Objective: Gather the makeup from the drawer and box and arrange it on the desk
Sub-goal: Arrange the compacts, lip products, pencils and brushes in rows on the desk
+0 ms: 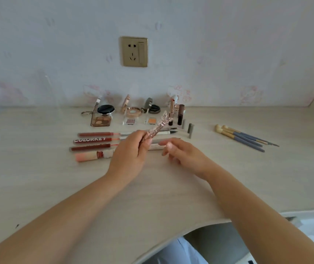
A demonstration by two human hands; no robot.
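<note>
One pale wood-grain desk (38,178) fills the lower frame below patterned wallpaper and a gold socket (134,51). At centre, the left hand (131,151) grips a butterfly-topped wand (157,126); the right hand (181,151) hangs relaxed beside it.

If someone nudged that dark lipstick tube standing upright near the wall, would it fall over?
Probably: the dark tube stands tall on a narrow base, so it likely tips. Being round, it may roll across the smooth desk, perhaps knocking the lipstick beside it.

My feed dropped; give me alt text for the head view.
The left hand holds up an ornate rose-gold butterfly pen over rows of makeup on the desk; the right hand hovers open beside it. Brushes lie right.
</note>
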